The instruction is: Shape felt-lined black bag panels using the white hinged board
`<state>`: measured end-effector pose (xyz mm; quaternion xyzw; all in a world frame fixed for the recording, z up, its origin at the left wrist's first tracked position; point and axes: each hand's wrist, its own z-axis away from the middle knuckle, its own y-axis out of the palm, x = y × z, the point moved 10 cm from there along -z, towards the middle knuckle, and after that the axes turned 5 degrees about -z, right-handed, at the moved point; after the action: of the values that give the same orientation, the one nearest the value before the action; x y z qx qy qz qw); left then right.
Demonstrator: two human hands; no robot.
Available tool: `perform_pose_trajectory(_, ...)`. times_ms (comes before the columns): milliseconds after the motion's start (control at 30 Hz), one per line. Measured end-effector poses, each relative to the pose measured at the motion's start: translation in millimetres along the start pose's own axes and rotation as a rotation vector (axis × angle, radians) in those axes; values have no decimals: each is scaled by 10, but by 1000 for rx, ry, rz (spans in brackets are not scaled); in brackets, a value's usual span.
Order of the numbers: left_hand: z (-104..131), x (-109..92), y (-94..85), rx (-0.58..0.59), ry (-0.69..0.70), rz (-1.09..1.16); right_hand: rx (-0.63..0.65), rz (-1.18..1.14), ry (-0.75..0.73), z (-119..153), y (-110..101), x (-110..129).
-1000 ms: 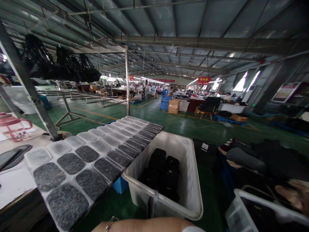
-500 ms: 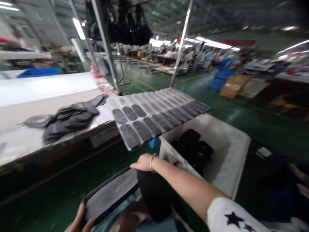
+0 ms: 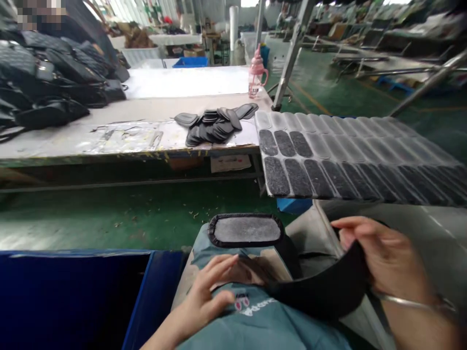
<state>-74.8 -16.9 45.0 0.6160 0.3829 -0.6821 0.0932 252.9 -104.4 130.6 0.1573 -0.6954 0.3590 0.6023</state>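
My right hand, a bangle at its wrist, pinches one end of a curved black fabric-like piece. That piece hangs across the right side of my lap, over a teal printed apron. My left hand is above the apron, fingers apart and holding nothing. Just beyond it, an oval grey panel with a gathered black rim lies flat on my knee, touched by neither hand. Ahead to the right, a board bears rows of oval pads, some dark and some pale grey.
A long white table runs across the front, with a heap of dark oval pieces, a pink bottle and several black bags. A blue bin stands at lower left. Metal poles rise behind the board.
My view has swung left. Both hands have let go of the rimmed oval panel, which now rests on my knee. My right hand has moved right with the black piece.
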Motion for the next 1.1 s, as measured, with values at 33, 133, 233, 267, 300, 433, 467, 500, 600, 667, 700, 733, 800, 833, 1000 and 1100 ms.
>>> perform_pose_trajectory(33, -33, -24, 105, 93, -57, 83, -39, -133, 36, 23, 64, 9)
perform_pose_trajectory(133, -91, -65, 336, 249, -218, 408, -78, -325, 95, 107, 399, -24)
perform_pose_trajectory(233, -24, 27, 423, 201, -349, 732, -15, -104, 144, 252, 688, -226)
perform_pose_trajectory(267, 30, 111, 420, 149, -393, 775, 35, -28, 147, 316, 764, -319)
perform_pose_trajectory(300, 95, 213, 400, 88, -439, 783, 91, 25, 130, 387, 827, -400)
perform_pose_trajectory(433, 362, 550, 268, -75, -606, 706, 325, 98, 12, 707, 978, -633)
perform_pose_trajectory(467, 399, 585, 232, -85, -636, 697, 385, 94, 8, 776, 1003, -678)
perform_pose_trajectory(500, 415, 597, 201, -80, -658, 694, 441, 95, 7, 828, 1022, -711)
perform_pose_trajectory(600, 335, 555, 85, -46, -671, 685, 565, 132, -30, 852, 1046, -703)
perform_pose_trajectory(667, 198, 539, -61, -81, -651, 626, 567, 175, -64, 737, 1025, -650)
perform_pose_trajectory(700, 122, 551, -157, -125, -643, 577, 533, 194, -70, 646, 1000, -626)
perform_pose_trajectory(733, 51, 575, -254, -176, -643, 522, 478, 206, -67, 541, 969, -607)
perform_pose_trajectory(800, -77, 631, -426, -267, -649, 412, 360, 205, -28, 342, 918, -606)
perform_pose_trajectory(833, -135, 654, -486, -296, -651, 367, 313, 194, 5, 260, 908, -627)
perform_pose_trajectory(1000, -335, 712, -625, -351, -666, 230, 246, 178, 122, 21, 958, -822)
perform_pose_trajectory(1100, -413, 707, -657, -346, -668, 141, 249, 214, 99, -62, 958, -898)
